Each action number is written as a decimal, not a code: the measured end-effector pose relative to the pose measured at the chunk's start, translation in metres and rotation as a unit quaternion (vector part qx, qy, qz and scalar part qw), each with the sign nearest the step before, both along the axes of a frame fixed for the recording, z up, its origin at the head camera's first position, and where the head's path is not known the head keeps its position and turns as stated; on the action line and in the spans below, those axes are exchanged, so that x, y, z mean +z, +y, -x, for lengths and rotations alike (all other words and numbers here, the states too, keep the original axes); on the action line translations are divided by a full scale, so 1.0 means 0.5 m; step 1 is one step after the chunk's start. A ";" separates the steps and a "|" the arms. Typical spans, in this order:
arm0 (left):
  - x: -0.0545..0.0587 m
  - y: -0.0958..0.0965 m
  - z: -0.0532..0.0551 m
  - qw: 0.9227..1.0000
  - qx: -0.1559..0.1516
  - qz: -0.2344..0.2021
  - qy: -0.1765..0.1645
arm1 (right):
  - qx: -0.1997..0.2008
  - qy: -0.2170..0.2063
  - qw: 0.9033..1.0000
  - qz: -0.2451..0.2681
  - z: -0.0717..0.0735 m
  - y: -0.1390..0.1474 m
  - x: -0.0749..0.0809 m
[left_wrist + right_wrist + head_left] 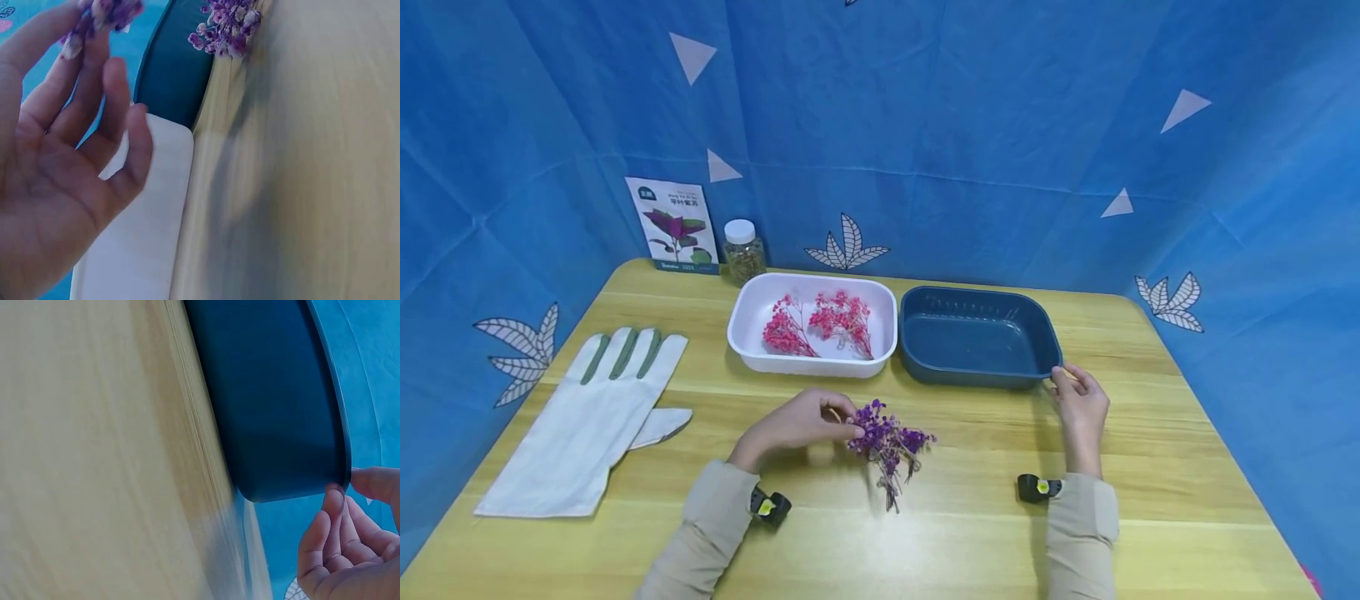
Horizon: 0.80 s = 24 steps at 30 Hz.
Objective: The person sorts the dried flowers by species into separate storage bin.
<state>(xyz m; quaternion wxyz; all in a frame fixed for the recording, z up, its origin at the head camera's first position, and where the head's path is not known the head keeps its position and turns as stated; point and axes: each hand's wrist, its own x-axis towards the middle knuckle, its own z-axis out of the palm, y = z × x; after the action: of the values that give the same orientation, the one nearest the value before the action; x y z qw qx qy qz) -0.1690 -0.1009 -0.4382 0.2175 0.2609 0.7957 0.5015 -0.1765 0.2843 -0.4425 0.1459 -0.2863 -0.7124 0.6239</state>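
Note:
Purple dried flowers (883, 442) are at the middle of the table, their thin stems pointing toward the near edge. My left hand (805, 419) pinches some of the blossoms between thumb and fingertips. In the left wrist view these pinched blossoms (109, 14) show at the top, and a second purple cluster (230, 28) hangs to their right. Whether the stems touch the table I cannot tell. At the near right corner of a dark blue plastic basin (977, 377), my right hand (1081, 412) pinches the rim between thumb and fingers. The basin holds nothing.
Left of the blue basin stands a white basin (812, 365) with two pink dried-flower sprigs (842, 317). Behind it are a lidded jar (745, 257) and an upright plant-picture packet (673, 225). White gloves (580, 425) lie at the left. A blue curtain (925, 125) surrounds the table.

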 end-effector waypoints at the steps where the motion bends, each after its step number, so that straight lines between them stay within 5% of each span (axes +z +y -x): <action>1: 0.000 0.002 0.001 1.000 0.009 -0.004 0.006 | 0.002 -0.003 1.000 0.000 -0.001 0.000 0.000; 9: 0.007 0.034 0.018 0.994 0.097 -0.027 0.042 | 0.008 -0.002 1.000 -0.008 -0.003 0.002 0.001; 17: 0.028 0.080 0.052 0.980 0.184 -0.028 0.077 | 0.006 -0.009 1.000 -0.008 -0.002 0.003 0.004; 24: 0.044 0.136 0.088 0.970 0.223 -0.020 0.093 | 0.008 -0.012 1.000 -0.012 -0.003 0.002 0.003</action>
<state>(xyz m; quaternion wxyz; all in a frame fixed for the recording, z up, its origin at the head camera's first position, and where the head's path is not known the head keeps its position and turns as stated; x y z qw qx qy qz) -0.2130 -0.0331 -0.4163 0.0201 0.1262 0.8403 0.5268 -0.1752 0.2851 -0.4413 0.1355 -0.2865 -0.7239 0.6129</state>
